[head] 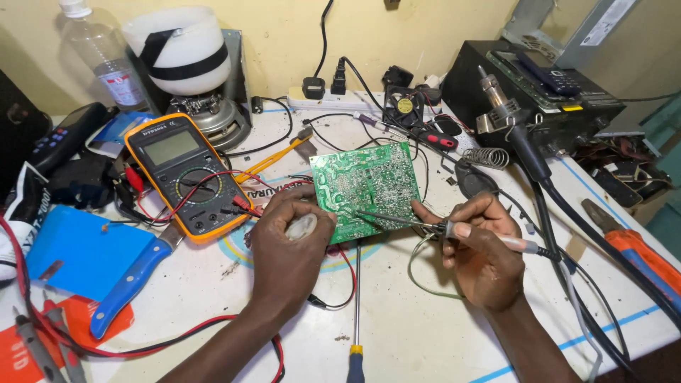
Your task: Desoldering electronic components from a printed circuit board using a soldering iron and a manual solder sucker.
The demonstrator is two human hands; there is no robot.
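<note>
L hand (287,245) fingers closed on green circuit board (365,186), tilted up off bench (411,333). R hand (479,252) fingers grip soldering iron (418,224), tip touching board. Yellow multimeter (186,172) nearby.

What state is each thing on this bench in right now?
Circuit board: solder side up, tilted, held by left hand.
Soldering iron: in right hand, tip on the board.
Multimeter: screen blank, probe leads plugged in.
Screwdriver: lying flat on the table.
Plastic bottle: upright, capped.
</note>
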